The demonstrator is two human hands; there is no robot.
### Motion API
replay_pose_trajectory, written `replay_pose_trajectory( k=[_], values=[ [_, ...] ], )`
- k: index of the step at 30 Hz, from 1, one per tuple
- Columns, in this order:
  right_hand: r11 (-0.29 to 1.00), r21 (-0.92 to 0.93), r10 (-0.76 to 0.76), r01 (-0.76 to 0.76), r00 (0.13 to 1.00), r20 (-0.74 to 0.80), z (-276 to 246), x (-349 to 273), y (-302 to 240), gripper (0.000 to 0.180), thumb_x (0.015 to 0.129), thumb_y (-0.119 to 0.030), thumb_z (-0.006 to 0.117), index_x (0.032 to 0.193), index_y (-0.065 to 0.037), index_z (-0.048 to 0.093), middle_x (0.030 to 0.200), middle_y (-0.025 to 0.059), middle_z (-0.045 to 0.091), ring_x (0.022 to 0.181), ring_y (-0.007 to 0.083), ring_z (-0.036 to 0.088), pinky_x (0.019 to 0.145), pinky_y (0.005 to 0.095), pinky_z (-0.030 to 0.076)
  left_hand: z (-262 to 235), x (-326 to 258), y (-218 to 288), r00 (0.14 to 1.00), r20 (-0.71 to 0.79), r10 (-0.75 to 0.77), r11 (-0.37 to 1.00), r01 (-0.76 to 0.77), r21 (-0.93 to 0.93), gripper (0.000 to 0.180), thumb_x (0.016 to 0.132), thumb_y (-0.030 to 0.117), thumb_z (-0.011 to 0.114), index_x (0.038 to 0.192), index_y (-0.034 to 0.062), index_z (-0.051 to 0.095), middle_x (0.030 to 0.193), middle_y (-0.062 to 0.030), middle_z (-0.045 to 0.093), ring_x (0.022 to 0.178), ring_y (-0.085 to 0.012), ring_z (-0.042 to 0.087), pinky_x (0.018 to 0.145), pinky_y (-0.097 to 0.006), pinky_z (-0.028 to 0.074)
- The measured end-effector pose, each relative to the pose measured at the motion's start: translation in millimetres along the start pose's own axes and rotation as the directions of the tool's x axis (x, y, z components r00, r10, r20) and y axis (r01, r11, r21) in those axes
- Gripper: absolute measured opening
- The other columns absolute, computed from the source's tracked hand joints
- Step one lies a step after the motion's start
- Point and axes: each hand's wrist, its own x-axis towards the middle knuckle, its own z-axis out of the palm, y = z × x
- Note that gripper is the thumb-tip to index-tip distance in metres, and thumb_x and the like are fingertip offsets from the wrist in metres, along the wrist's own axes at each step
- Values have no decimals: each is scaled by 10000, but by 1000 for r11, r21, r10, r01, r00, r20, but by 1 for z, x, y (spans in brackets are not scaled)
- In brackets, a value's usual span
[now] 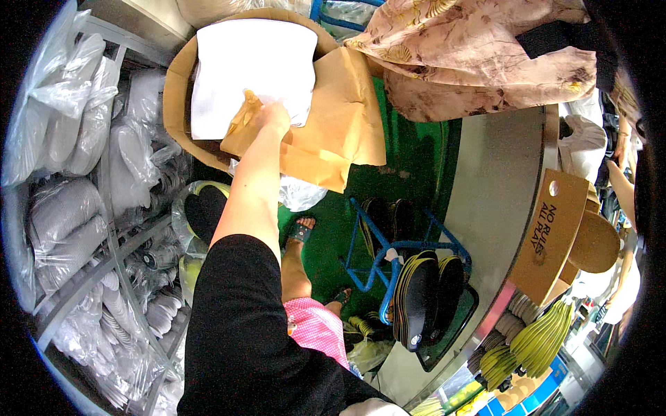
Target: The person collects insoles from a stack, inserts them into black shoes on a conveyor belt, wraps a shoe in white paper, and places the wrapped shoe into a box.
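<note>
My left hand (pixel 275 119) reaches forward over a large cardboard box (pixel 175 125), its fingers closed on a crumpled edge of brown paper (pixel 340 118). The paper hangs over the box's right side and covers part of its opening. Under and beyond the fingers, a stack of white sheets (pixel 257 62) fills the box; what lies below the top sheet is hidden. My right hand is out of view.
Metal shelving (pixel 107 208) at left holds plastic-wrapped pale insoles (pixel 66 218). A blue-framed rack (pixel 378 277) with black insoles (pixel 416 298) stands at right beside a long counter (pixel 496 180). Patterned cloth (pixel 479 62) hangs at top right. Other people are at the far right.
</note>
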Motion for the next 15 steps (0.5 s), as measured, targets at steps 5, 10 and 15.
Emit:
replay_pose_trajectory(
  k=[5, 10, 15],
  values=[
    [999, 38, 37, -38, 999, 35, 12, 0, -2, 332, 790, -197, 475, 996, 63, 465, 983, 219, 483, 895, 299, 478, 783, 358, 387, -4, -1, -7, 998, 60, 30, 999, -29, -28, 305, 796, 239, 451, 1062, 99, 506, 1075, -115, 521, 1025, -252, 468, 865, -358, 364],
    [996, 67, 60, -64, 996, 68, 14, 2, -1, 327, 789, -196, 486, 992, 60, 471, 961, 207, 498, 874, 284, 490, 770, 348, 397, 29, 15, -12, 973, -227, 53, 998, -55, -3, 253, 770, 214, 469, 967, 106, 587, 991, -102, 568, 964, -261, 511, 862, -367, 363],
    [991, 83, 102, -108, 992, 80, 20, -5, 10, 322, 788, -195, 498, 988, 56, 477, 939, 195, 512, 853, 269, 502, 756, 339, 406, 10, 5, 2, 996, -68, 56, 998, -54, 33, 243, 757, 234, 504, 934, 93, 591, 941, -118, 580, 923, -272, 527, 821, -363, 390]
  ],
)
